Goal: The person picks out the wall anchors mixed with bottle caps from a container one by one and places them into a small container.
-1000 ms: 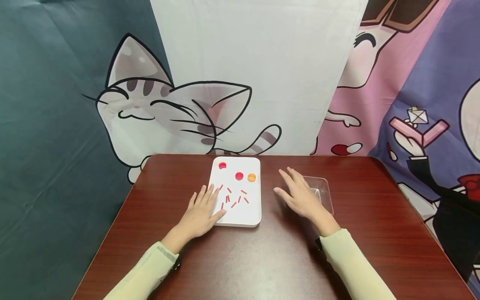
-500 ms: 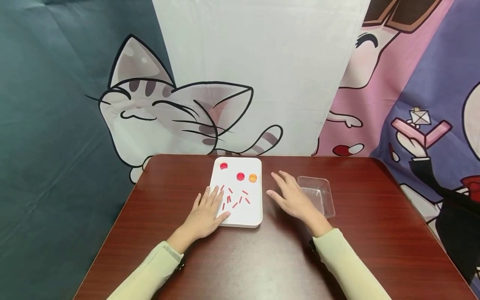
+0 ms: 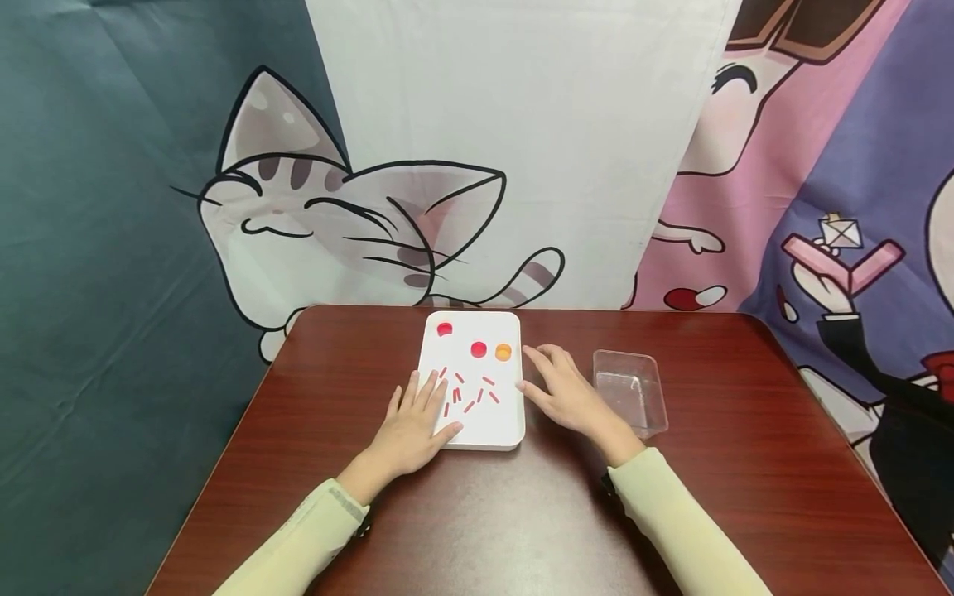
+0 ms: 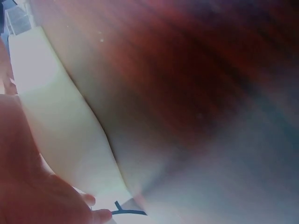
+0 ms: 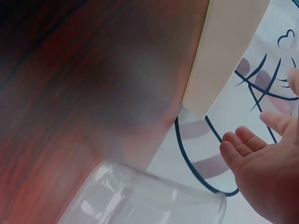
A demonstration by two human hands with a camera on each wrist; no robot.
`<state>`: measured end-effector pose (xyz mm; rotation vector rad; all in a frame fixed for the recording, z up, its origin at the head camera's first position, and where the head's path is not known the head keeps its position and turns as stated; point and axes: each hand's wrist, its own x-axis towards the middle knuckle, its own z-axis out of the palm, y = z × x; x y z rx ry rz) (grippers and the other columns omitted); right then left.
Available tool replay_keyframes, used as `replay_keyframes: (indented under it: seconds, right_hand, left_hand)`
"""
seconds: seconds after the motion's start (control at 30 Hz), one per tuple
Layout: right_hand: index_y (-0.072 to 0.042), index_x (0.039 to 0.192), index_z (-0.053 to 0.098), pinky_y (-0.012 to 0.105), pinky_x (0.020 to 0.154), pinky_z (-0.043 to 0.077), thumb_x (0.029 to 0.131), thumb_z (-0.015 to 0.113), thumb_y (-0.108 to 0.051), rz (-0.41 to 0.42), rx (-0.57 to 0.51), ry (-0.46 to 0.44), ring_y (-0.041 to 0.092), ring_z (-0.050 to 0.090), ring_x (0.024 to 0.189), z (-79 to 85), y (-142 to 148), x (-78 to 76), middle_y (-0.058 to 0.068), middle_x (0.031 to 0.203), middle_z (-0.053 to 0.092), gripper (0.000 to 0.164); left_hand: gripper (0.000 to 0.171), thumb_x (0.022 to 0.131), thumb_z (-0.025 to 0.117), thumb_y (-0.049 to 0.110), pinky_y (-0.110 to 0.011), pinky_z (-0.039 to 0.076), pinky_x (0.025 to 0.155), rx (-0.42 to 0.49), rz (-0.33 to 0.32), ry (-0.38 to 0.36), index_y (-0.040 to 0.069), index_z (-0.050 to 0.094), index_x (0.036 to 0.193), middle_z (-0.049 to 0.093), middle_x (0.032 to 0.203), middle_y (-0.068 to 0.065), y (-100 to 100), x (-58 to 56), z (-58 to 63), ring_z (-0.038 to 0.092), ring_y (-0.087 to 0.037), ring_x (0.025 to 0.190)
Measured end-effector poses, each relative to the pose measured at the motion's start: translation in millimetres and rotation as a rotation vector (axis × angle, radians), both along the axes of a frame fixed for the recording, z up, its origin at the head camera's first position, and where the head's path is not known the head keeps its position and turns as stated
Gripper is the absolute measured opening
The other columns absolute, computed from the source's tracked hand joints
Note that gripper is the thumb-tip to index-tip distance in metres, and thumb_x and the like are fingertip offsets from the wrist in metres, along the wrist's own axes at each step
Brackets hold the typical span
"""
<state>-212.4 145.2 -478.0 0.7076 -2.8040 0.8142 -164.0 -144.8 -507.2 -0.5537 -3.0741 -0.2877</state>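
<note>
A white tray-like box (image 3: 488,426) lies on the table. On its top are several small red sticks (image 3: 469,406), two red round pieces (image 3: 479,349) and one orange round piece (image 3: 503,353). My left hand (image 3: 408,432) rests on the near left edge of the box, fingers spread; it also shows at the lower left of the left wrist view. Close by the right edge of the box is my right hand (image 3: 569,400), fingers loosely bent and holding nothing. Whether its thumb touches the box I cannot tell. The box's side (image 5: 219,51) rises beyond that hand in the right wrist view.
A clear plastic container (image 3: 629,389) stands on the brown wooden table (image 3: 715,414), just right of my right hand. The table's far edge meets a cloth backdrop (image 3: 566,124) with printed cartoon figures.
My right hand has moved left, away from over the clear container to the right edge of the white box. My left hand has stayed on the box. The view has shifted slightly.
</note>
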Motion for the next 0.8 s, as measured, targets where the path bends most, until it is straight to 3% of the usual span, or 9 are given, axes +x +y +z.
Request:
replay_keyframes:
  seconds: [0.43,0.6,0.8]
  right_hand:
    - [-0.025,0.139,0.045,0.038,0.088,0.045,0.087,0.061,-0.045,0.053,0.044,-0.029,0.019,0.041,0.11,-1.9,-24,-2.8,0.006,0.122,0.045,0.059]
    - [-0.021,0.136,0.049,0.035,0.084,0.044,0.085,0.062,-0.048,0.074,0.061,-0.024,0.018,0.043,0.104,-5.6,-31,-5.3,0.004,0.116,0.05,0.059]
    - [-0.02,0.13,0.056,0.039,0.087,0.041,0.085,0.061,-0.049,0.089,0.106,-0.01,0.02,0.046,0.104,-8.6,-38,-7.7,0.004,0.116,0.056,0.054]
  left_hand:
    - [0.083,0.089,0.028,0.07,-0.058,0.012,0.11,-0.015,-0.001,0.003,0.014,0.018,0.15,0.013,0.157,-0.005,2,-0.6,-0.5,0.001,-0.035,0.143]
    - [0.083,0.089,0.028,0.069,-0.059,0.013,0.109,-0.023,-0.001,-0.01,0.014,0.018,0.15,0.012,0.157,-0.005,3,-0.5,1.1,0.0,-0.035,0.143]
    - [0.083,0.089,0.028,0.069,-0.059,0.015,0.109,-0.033,-0.003,0.001,0.013,0.019,0.15,0.014,0.157,-0.007,3,-0.4,1.6,0.003,-0.036,0.143]
